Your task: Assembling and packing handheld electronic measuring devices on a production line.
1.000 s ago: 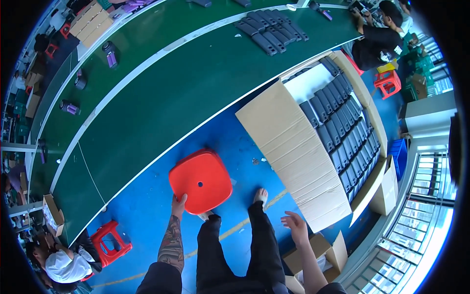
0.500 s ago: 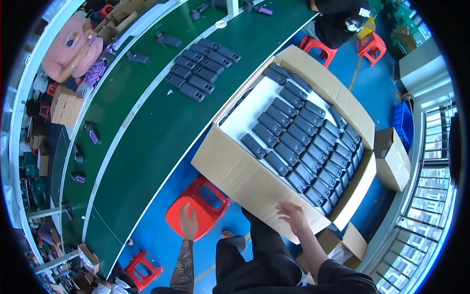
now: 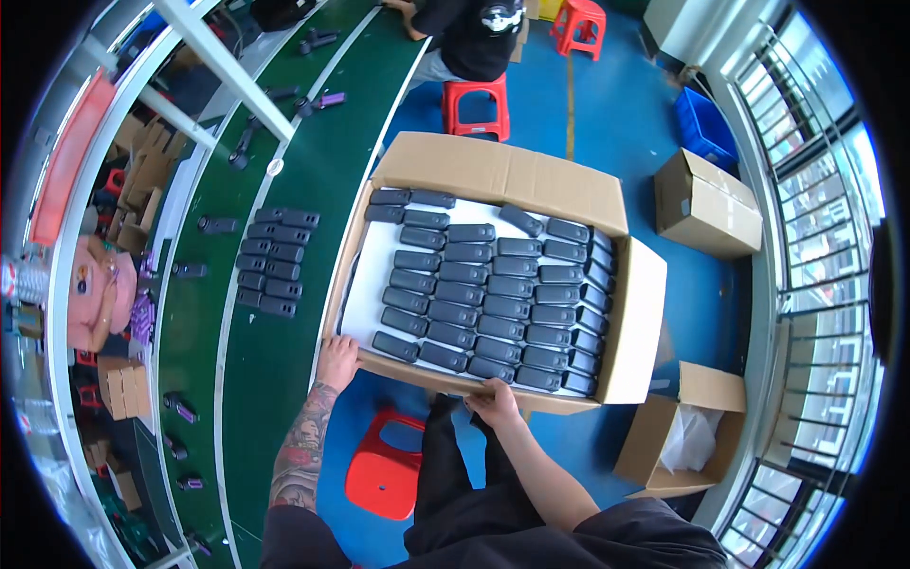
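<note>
A big open cardboard box [image 3: 502, 161] stands in front of me, its flaps folded outward. Inside, several rows of dark grey oblong plastic devices [image 3: 458, 291] lie on a white sheet [image 3: 368, 275]. My left hand [image 3: 338, 360] grips the box at its near left corner, beside the green table. On the near edge, right of the middle, my right hand [image 3: 494, 402] has its fingers curled over the cardboard. The fingertips of both hands are partly hidden.
Left of the box runs a long green table [image 3: 204, 370] bearing a block of similar dark devices [image 3: 275, 256]. A red stool [image 3: 384, 479] is near my legs, another red stool [image 3: 477, 109] beyond the box. Cardboard boxes [image 3: 711, 204] and a blue crate [image 3: 703, 128] stand right. Co-workers sit at the table.
My hands, apart from the box before, now hold its near edge. The view has turned, and the box now sits straighter before me, close against the table.
</note>
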Motion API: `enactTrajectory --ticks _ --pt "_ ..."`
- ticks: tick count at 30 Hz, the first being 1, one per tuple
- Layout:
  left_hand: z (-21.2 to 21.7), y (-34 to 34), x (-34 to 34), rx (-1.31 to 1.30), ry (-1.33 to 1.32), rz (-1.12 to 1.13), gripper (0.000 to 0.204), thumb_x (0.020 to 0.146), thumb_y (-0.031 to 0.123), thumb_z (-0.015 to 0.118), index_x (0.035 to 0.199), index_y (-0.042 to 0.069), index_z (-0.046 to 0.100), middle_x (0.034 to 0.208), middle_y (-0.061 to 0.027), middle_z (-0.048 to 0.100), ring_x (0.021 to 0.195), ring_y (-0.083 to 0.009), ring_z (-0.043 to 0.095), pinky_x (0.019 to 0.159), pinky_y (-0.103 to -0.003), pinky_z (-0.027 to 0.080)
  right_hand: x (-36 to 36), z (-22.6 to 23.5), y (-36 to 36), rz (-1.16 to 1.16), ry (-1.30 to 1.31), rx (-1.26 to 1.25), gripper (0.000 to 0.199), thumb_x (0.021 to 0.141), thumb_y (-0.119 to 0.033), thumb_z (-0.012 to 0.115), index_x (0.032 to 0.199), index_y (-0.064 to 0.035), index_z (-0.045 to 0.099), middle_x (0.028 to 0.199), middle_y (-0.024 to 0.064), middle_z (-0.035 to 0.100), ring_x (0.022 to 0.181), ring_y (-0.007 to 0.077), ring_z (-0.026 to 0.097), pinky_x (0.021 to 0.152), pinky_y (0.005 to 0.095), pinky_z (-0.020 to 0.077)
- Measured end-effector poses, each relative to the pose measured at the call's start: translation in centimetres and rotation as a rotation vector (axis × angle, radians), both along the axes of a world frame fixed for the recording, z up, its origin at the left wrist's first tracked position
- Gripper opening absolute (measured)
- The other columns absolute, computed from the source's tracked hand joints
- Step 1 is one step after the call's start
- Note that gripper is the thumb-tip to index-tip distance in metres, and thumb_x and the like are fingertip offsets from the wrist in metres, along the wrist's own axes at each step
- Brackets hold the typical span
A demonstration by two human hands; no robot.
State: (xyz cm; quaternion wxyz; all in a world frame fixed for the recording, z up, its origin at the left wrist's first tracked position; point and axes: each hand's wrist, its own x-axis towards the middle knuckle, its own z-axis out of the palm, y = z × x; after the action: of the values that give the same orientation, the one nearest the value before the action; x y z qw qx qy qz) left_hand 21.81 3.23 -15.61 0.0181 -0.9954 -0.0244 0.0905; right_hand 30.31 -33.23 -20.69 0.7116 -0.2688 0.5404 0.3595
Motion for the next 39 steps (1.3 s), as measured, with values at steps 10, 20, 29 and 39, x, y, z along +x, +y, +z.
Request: enactTrajectory --ticks 10,20,29,39 --pt "8.5 0.6 17.7 -0.380 -0.087 0.027 0.030 0.089 0.018 0.060 0.117 0.007 0.064 0.108 -0.0103 0.069 0.089 -0.0351 0.067 0.077 -0.043 0.054 -3.0 1.8 3.3 -0.111 0.020 -0.287 0.026 0.085 -0.004 0.063 0.109 0.0011 0.056 0.099 0.0173 0.053 0.095 0.0295 0.052 0.089 0.0573 0.0524" --pt "-3.0 -4.7 41.9 -0.179 -0.172 -0.445 0.029 0.082 0.017 0.064 0.108 0.002 0.064 0.106 -0.0173 0.068 0.094 -0.0345 0.067 0.080 -0.043 0.054 -6.3 1.9 5.2 -0.182 -0.228 -0.444 0.019 0.085 -0.004 0.061 0.103 0.0033 0.059 0.092 0.0179 0.058 0.085 0.0304 0.060 0.076 0.0503 0.0545" --pt "-2.3 -6.0 45.9 0.079 0.314 -0.560 0.029 0.075 0.027 0.069 0.088 0.002 0.074 0.092 -0.0176 0.073 0.085 -0.0363 0.070 0.075 -0.045 0.056 -9.9 -1.9 9.8 -0.425 -0.680 -0.511 0.022 0.080 0.001 0.060 0.102 0.0039 0.060 0.091 0.0174 0.060 0.080 0.0284 0.060 0.070 0.0420 0.0522" --pt "-2.5 -1.7 47.9 0.061 0.355 -0.702 0.032 0.081 0.028 0.066 0.089 -0.002 0.072 0.091 -0.0214 0.072 0.086 -0.0426 0.068 0.078 -0.047 0.055 -6.3 -2.7 12.7 -0.340 -0.099 -0.576 0.022 0.077 0.004 0.057 0.099 0.0066 0.061 0.088 0.0183 0.061 0.075 0.0274 0.059 0.068 0.0389 0.0512"
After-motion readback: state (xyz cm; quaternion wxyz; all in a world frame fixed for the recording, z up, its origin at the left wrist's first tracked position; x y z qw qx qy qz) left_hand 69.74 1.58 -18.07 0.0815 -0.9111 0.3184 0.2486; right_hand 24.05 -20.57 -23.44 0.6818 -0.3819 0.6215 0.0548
